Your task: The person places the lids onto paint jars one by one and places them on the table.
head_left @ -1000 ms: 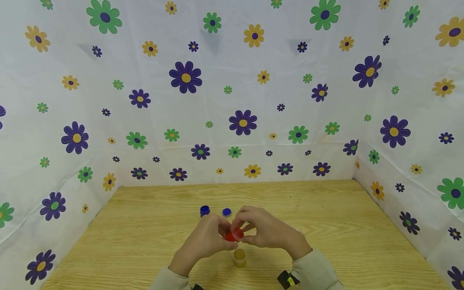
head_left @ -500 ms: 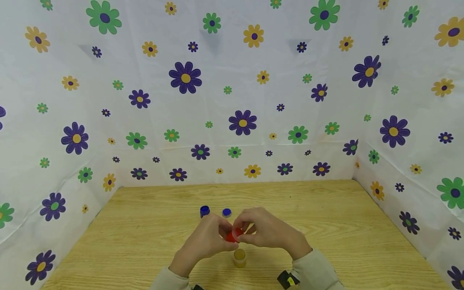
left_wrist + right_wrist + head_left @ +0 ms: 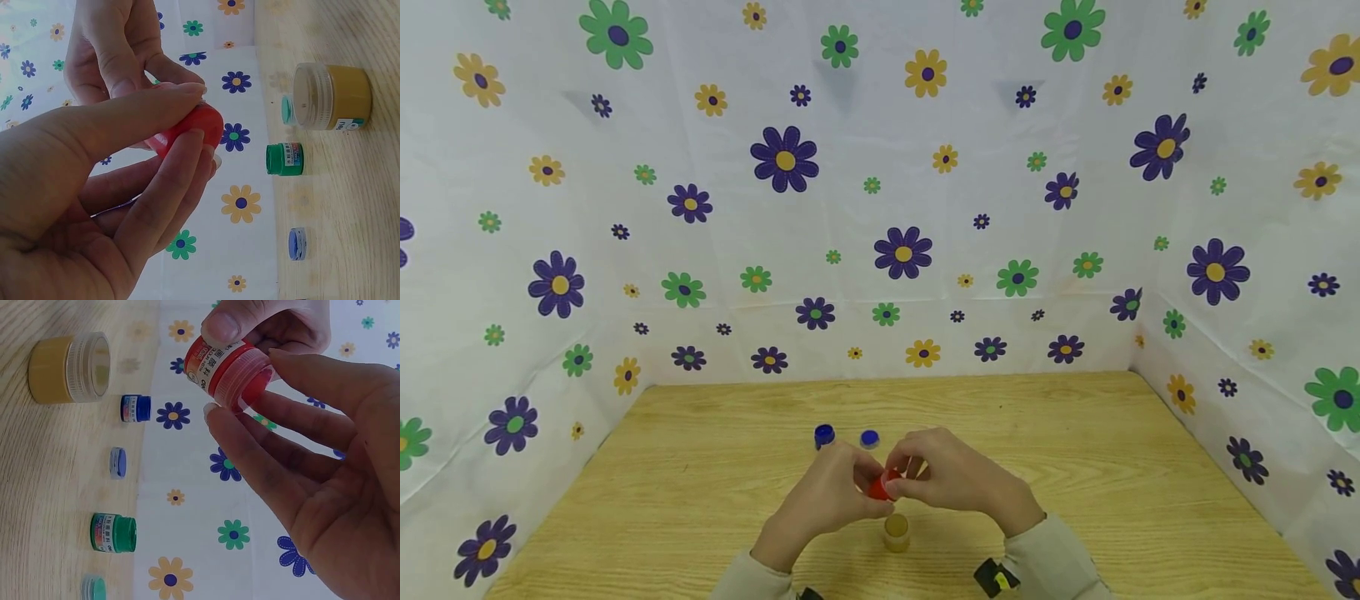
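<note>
Above the table, my left hand (image 3: 823, 492) grips a small red paint jar (image 3: 215, 365) between thumb and fingers. The jar is tipped on its side and has a printed label. My right hand (image 3: 958, 475) pinches the clear ridged lid (image 3: 244, 381) at the jar's mouth, with thumb and fingers around its rim. In the left wrist view the red jar is mostly covered by my left fingers. Just below the hands stands a yellow ochre paint jar (image 3: 896, 533) with its clear lid on.
An uncapped blue jar (image 3: 823, 436) stands behind my left hand, with a blue lid (image 3: 869, 438) to its right. The wrist views show an uncapped green jar (image 3: 285, 159) and a green lid (image 3: 94, 587). Flowered cloth (image 3: 880, 208) walls surround the wooden table (image 3: 715, 450).
My right fingers have shifted around the red jar's lid, and the thumb now covers more of it. My left hand stays nearly still with the jar.
</note>
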Demonstrator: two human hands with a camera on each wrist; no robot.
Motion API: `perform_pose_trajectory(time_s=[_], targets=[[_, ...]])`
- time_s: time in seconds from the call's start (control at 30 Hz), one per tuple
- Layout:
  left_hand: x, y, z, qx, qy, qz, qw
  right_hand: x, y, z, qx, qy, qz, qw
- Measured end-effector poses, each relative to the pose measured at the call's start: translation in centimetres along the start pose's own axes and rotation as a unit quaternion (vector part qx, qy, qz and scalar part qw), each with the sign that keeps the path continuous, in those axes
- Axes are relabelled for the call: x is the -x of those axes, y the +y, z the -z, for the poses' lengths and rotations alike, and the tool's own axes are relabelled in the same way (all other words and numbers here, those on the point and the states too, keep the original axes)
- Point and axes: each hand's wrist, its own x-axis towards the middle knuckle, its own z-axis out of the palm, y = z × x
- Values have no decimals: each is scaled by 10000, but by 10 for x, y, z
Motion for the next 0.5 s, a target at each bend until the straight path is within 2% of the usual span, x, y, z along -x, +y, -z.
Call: perform_pose_trajectory(time_s=[0.23,0.5], targets=[[0,0,0,40,14,45,10000,1,2,1,-331,-6,121,9994],[0,-1,1,51,26,15,10000,1,1,1,-370,-44,393,9985]])
